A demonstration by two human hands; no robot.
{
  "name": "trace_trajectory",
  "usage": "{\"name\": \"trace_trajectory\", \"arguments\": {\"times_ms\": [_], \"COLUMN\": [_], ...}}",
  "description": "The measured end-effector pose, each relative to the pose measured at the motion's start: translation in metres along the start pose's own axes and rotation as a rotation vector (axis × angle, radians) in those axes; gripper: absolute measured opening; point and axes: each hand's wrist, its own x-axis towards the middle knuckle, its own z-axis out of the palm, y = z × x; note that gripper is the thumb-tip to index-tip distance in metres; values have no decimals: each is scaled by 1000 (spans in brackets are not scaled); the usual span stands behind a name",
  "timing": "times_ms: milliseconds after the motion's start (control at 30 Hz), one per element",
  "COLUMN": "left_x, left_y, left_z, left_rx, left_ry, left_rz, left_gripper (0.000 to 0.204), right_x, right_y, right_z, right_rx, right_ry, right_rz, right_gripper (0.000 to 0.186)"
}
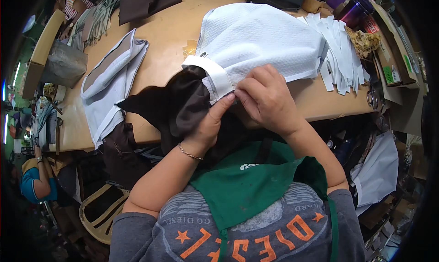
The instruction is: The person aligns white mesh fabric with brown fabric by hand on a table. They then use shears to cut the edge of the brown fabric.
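Note:
In the head view my left hand (211, 127) grips the end of a white strap (208, 70) and the dark brown fabric (183, 99) bunched behind it, thumb pressed on the strap's lower end. My right hand (267, 99) is closed beside it, fingertips pinching the edge of the white textured fabric (260, 37) where the strap meets it. The white fabric lies spread on the table above my hands, and the dark fabric spills leftward and over the front edge. Left of this lies another pale piece (109, 79) with dark fabric attached.
The tan table (173, 28) holds white strips (338, 56), scissors (372, 99), a cardboard box (391, 60) and a purple flask (354, 10) at right, dark folded cloth (146, 1), grey-green strips (91, 24) and a metal bin (64, 67) at left. A co-worker (36, 179) sits at far left.

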Motion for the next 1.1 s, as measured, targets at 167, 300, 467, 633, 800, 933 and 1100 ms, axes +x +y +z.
{"name": "trace_trajectory", "arguments": {"times_ms": [167,300,467,633,800,933,1100], "left_x": [1,2,3,7,5,9,7], "left_y": [-2,-8,-5,22,16,7,-2], "left_z": [2,-2,-9,-2,5,-1,0], "left_rx": [226,-48,-171,310,370,324,132], "left_ry": [-7,37,27,-117,-30,-34,58], "left_rz": [181,-9,-205,-67,182,167,159], "left_gripper": [29,29,28,31,33,34,36], "right_x": [-1,-2,-4,-3,-1,-4,-6], "right_y": [3,1,2,-1,-3,-1,4], "right_z": [-2,-1,-2,-5,-10,-15,-15], "right_rx": [52,71,107,41,-1,-14,-54], "right_ry": [-26,-56,-61,-68,-36,-47,-45], "right_rz": [71,123,133,99,131,182,150], "right_gripper": [10,11,9,7,7,8,9]}}
